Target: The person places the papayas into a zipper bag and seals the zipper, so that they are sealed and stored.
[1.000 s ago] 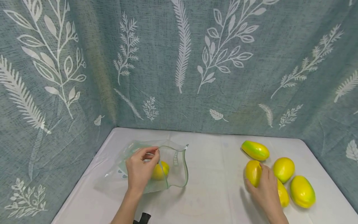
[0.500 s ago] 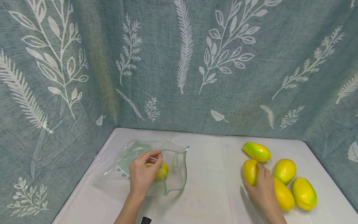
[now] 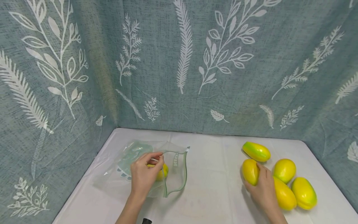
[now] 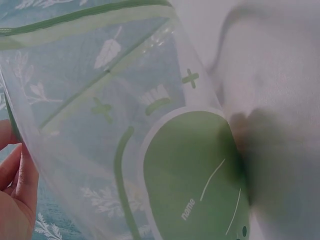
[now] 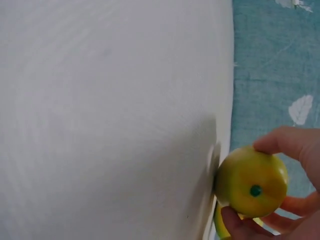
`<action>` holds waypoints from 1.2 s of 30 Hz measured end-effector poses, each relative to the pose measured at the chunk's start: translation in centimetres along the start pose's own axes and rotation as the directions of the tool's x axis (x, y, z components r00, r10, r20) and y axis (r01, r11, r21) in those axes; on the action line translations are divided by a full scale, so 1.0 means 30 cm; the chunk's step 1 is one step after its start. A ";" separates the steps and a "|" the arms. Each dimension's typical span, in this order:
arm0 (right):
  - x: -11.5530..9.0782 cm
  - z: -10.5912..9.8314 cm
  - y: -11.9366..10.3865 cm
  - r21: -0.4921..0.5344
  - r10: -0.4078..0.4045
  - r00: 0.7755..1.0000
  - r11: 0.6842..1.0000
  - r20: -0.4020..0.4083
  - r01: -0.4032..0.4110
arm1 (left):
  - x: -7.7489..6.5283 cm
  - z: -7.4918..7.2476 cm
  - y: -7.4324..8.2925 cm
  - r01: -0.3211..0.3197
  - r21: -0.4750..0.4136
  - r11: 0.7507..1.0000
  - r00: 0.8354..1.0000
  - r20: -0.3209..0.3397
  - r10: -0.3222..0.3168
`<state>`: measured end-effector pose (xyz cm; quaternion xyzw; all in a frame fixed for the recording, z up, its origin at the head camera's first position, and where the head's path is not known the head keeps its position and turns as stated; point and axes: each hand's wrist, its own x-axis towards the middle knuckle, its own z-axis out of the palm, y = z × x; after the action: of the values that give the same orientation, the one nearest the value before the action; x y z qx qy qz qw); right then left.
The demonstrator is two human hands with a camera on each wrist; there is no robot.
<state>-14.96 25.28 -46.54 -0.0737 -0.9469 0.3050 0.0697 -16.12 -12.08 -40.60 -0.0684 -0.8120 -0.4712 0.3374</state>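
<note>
My left hand (image 3: 146,172) pinches the green-edged mouth of a clear zip bag (image 3: 175,177) between thumb and fingers, and the bag's mouth gapes to the right. One yellow fruit (image 3: 165,171) lies inside, partly behind the hand. In the left wrist view the bag (image 4: 100,165) shows a green print with the word "name", and the left hand (image 4: 17,185) is at its edge. My right hand (image 3: 261,188) grips a smooth yellow oval fruit (image 3: 250,172). The right wrist view shows that fruit's (image 5: 245,170) round end with a small dark-green stem spot, held between thumb and fingers.
Around the right hand lie a green-tipped fruit (image 3: 256,151) behind, a yellow fruit (image 3: 284,171), another in front (image 3: 286,196) and one farther right (image 3: 304,193). A black object (image 3: 146,221) shows at the white table's (image 3: 207,186) near edge. A leaf-patterned curtain (image 3: 167,62) stands behind.
My right hand has shifted its fruit slightly left, exposing more of the fruit in front. My left hand has moved slightly right and nearer, and the bag's near rim has dropped with it.
</note>
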 end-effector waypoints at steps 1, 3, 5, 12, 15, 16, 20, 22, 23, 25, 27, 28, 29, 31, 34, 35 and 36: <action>0.002 -0.001 0.001 0.011 0.011 1.000 1.000 0.012 -0.011 | -0.001 0.000 0.000 0.000 0.004 1.000 1.000 0.000 0.000; 0.005 -0.005 -0.001 0.030 0.031 0.999 0.999 0.034 -0.032 | -0.002 0.001 0.001 0.001 0.009 1.000 1.000 0.000 -0.001; 0.005 -0.008 -0.004 0.053 0.044 0.998 0.998 0.046 -0.047 | -0.003 0.001 0.001 0.002 0.012 1.000 1.000 -0.003 -0.002; -0.006 -0.009 -0.014 0.099 0.053 0.999 0.994 0.006 -0.053 | -0.003 0.003 0.003 0.006 0.010 1.000 1.000 -0.011 -0.006; -0.012 -0.010 -0.022 0.116 0.066 0.998 0.991 -0.003 -0.065 | -0.003 0.003 0.003 0.007 0.013 1.000 1.000 -0.012 -0.006; -0.013 -0.010 -0.025 0.120 0.070 0.998 0.990 -0.003 -0.069 | -0.003 0.003 0.003 0.007 0.014 1.000 1.000 -0.012 -0.007; -0.019 -0.006 -0.036 0.129 0.088 0.996 0.988 0.004 -0.088 | -0.004 0.004 0.002 0.011 0.015 1.000 1.000 -0.011 -0.011; -0.022 -0.003 -0.041 0.139 0.093 0.996 0.986 0.013 -0.094 | -0.006 0.004 0.001 0.013 0.013 1.000 1.000 -0.008 -0.013; -0.024 -0.002 -0.043 0.150 0.095 0.995 0.984 0.018 -0.097 | -0.006 0.003 0.001 0.015 0.012 1.000 1.000 -0.008 -0.015; -0.027 0.000 -0.050 0.170 0.096 0.995 0.980 0.028 -0.100 | -0.007 0.003 0.001 0.019 0.009 1.000 1.000 -0.007 -0.019; -0.030 0.002 -0.060 0.195 0.094 0.995 0.976 0.042 -0.100 | -0.007 0.002 0.001 0.023 0.008 1.000 1.000 -0.008 -0.023; -0.031 0.002 -0.066 0.206 0.092 0.995 0.974 0.046 -0.099 | -0.007 0.002 0.001 0.023 0.009 1.000 1.000 -0.009 -0.023; -0.032 0.003 -0.073 0.216 0.091 0.995 0.971 0.050 -0.100 | -0.007 0.002 0.002 0.024 0.009 1.000 1.000 -0.009 -0.024; -0.033 0.004 -0.088 0.233 0.083 0.995 0.968 0.053 -0.093 | -0.007 0.002 0.003 0.023 0.009 1.000 1.000 -0.008 -0.023; -0.035 0.003 -0.115 0.253 0.065 0.997 0.965 0.042 -0.074 | -0.007 0.002 0.005 0.027 0.002 1.000 1.000 -0.006 -0.027; -0.036 0.002 -0.124 0.261 0.059 0.997 0.963 0.040 -0.067 | -0.007 0.002 0.005 0.030 0.000 1.000 1.000 -0.005 -0.030; -0.038 0.001 -0.134 0.269 0.052 0.998 0.961 0.037 -0.060 | -0.008 0.002 0.006 0.033 -0.001 0.999 0.999 -0.004 -0.033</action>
<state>-14.26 21.83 -44.31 -0.0857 -0.8949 0.4343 0.0563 -15.90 -11.89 -40.64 -0.0543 -0.8121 -0.4773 0.3312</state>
